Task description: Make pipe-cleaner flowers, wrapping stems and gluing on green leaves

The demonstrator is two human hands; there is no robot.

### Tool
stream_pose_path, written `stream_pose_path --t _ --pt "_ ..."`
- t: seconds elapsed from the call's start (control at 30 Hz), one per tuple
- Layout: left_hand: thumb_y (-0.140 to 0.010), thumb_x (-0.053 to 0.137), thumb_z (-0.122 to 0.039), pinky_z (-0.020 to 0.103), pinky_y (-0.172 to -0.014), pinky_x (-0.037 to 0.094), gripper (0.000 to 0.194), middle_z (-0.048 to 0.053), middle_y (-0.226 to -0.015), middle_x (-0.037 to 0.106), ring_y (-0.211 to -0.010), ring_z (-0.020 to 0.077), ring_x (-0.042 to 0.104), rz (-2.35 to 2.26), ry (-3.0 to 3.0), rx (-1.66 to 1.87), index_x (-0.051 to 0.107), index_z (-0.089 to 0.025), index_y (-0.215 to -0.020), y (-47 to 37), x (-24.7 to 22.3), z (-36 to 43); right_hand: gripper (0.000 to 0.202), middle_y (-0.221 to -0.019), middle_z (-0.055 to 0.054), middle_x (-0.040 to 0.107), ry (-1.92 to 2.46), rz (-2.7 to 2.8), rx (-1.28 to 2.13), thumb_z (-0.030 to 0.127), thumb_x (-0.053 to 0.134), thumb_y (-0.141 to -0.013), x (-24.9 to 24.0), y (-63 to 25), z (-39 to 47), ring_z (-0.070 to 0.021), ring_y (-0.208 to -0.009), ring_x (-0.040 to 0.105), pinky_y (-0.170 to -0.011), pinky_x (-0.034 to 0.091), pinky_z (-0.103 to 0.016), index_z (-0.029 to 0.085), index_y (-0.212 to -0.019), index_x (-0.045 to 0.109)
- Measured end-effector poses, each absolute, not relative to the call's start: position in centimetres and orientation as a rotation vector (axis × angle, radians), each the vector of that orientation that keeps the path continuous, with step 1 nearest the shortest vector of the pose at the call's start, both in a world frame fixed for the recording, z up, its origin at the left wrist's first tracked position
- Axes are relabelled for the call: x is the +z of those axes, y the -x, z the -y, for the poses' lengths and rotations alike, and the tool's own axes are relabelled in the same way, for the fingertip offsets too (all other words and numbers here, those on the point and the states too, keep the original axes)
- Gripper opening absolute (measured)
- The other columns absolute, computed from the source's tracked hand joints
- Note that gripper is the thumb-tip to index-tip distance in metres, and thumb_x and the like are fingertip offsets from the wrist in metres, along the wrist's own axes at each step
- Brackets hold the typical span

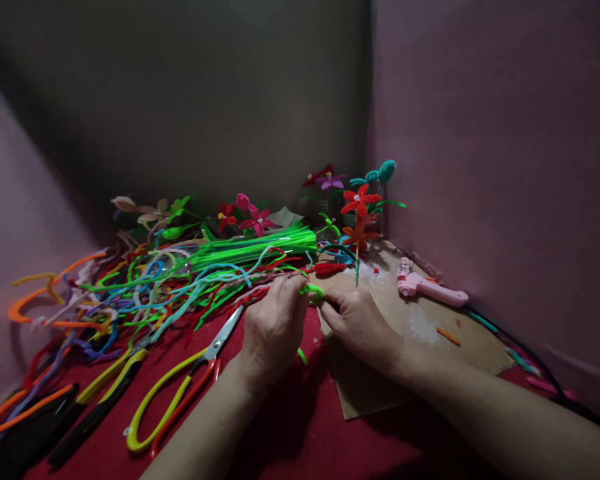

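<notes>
Between my two hands is a bright green pipe cleaner, bent or wound into a small shape. My left hand is closed around its left part, and a green end pokes out below that hand. Fingers of my right hand pinch the other side of the green piece. Just left of my left hand lie scissors with yellow and red handles. A sheet of cardboard is under my right hand. The fingertips partly hide how the green piece is shaped.
A tangle of coloured pipe cleaners and a green bundle spread at left. Pliers lie before them. Finished fuzzy flowers stand behind. A pink glue gun with a cord rests on the cardboard, beside the right wall.
</notes>
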State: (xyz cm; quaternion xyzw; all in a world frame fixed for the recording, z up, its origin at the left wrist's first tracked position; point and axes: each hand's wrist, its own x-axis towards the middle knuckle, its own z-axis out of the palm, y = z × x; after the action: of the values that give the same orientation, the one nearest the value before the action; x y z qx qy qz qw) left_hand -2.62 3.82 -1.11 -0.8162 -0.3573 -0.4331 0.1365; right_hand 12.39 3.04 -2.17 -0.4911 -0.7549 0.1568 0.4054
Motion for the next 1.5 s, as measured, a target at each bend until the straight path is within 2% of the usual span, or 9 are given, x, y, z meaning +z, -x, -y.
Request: stream_pose_path --t 0.27,0.47,0.6,0.77,0.97,1.1,1.2,1.37,1.5 --pt "-0.088 0.045 -0.013 0.023 -0.064 0.046 0.008 0.003 -0.073 0.06 -0.067 0.013 0.058 0.939 2.327 -1.081 0.051 -0.016 -0.092 2.8 -1.0 -3.9 0.02 -0.073 -0.007 0.067 1.238 1.917 0.359 0.011 0.046 -0.083 -2.1 -12.6 -2.9 -0.0166 -0.066 0.059 -0.063 0.04 -0.027 0.015 -0.08 0.066" --pt "-0.087 0.045 -0.009 0.022 -0.067 0.046 0.013 0.005 -0.084 0.063 -0.079 0.0138 0.061 0.907 2.39 -1.09 0.05 -0.018 -0.095 3.1 -1.0 -4.0 0.021 -0.07 -0.006 0.064 1.195 1.891 0.378 0.011 0.047 -0.082 -2.1 -12.9 -2.9 -0.0159 -0.065 0.055 -0.062 0.038 -0.028 0.015 -0.076 0.067" --pt "-0.086 0.046 -0.008 0.023 -0.066 0.045 0.014 0.004 -0.082 0.062 -0.077 0.014 0.06 0.878 2.417 -1.067 0.05 -0.017 -0.095 3.3 -1.1 -4.0 0.022 -0.062 -0.001 0.059 1.131 1.814 0.625 0.011 0.048 -0.08 -2.0 -13.1 -3.2 -0.0125 -0.059 0.049 -0.058 0.035 -0.025 0.016 -0.067 0.066" --pt "-0.087 0.044 -0.009 0.023 -0.063 0.045 0.014 0.005 -0.083 0.061 -0.076 0.0143 0.059 0.864 2.416 -0.999 0.05 -0.016 -0.097 3.3 -1.1 -4.0 0.026 -0.05 0.006 0.039 1.009 1.654 1.015 0.019 0.054 -0.077 -1.9 -13.5 -4.0 -0.0078 -0.05 0.033 -0.051 0.027 -0.023 0.015 -0.051 0.055" --pt "-0.087 0.044 -0.009 0.023 -0.058 0.043 0.012 0.004 -0.077 0.058 -0.07 0.0143 0.057 0.816 2.391 -0.907 0.049 -0.015 -0.097 3.2 -0.7 -3.7 0.022 -0.043 0.007 0.038 1.032 1.566 1.262 0.014 0.057 -0.071 -1.3 -13.9 -4.4 -0.0047 -0.042 0.03 -0.043 0.022 -0.021 0.014 -0.049 0.054" --pt "-0.088 0.044 -0.009 0.024 -0.056 0.042 0.009 0.004 -0.074 0.057 -0.067 0.0144 0.056 0.82 2.415 -0.877 0.05 -0.015 -0.093 3.1 -0.6 -3.5 0.019 -0.037 0.006 0.047 1.147 1.51 1.414 0.014 0.05 -0.078 -0.8 -13.9 -4.1 -0.0053 -0.029 0.036 -0.033 0.023 -0.019 0.013 -0.064 0.062" --pt "-0.087 0.045 -0.009 0.024 -0.056 0.042 0.011 0.005 -0.075 0.059 -0.069 0.0152 0.057 0.825 2.388 -0.91 0.05 -0.014 -0.096 3.2 -0.7 -3.5 0.021 -0.043 0.002 0.057 1.087 1.478 1.521 0.016 0.048 -0.081 -0.9 -13.9 -4.2 -0.0059 -0.028 0.043 -0.031 0.029 -0.018 0.012 -0.066 0.062" --pt "-0.086 0.047 -0.009 0.023 -0.059 0.043 0.013 0.005 -0.08 0.061 -0.072 0.0149 0.059 0.839 2.382 -0.95 0.051 -0.015 -0.097 3.3 -0.7 -3.4 0.018 -0.047 -0.001 0.06 0.912 1.389 1.632 0.021 0.059 -0.076 -1.8 -14.4 -4.8 -0.0073 -0.033 0.051 -0.033 0.038 -0.017 0.01 -0.063 0.062" --pt "-0.084 0.049 -0.006 0.023 -0.063 0.044 0.013 0.004 -0.079 0.06 -0.071 0.0132 0.058 0.811 2.408 -1.043 0.052 -0.014 -0.094 3.1 -0.4 -3.5 0.011 -0.046 0.0 0.06 0.853 1.302 1.699 0.018 0.063 -0.072 -2.2 -14.7 -5.1 -0.0087 -0.036 0.055 -0.036 0.043 -0.017 0.011 -0.064 0.062"
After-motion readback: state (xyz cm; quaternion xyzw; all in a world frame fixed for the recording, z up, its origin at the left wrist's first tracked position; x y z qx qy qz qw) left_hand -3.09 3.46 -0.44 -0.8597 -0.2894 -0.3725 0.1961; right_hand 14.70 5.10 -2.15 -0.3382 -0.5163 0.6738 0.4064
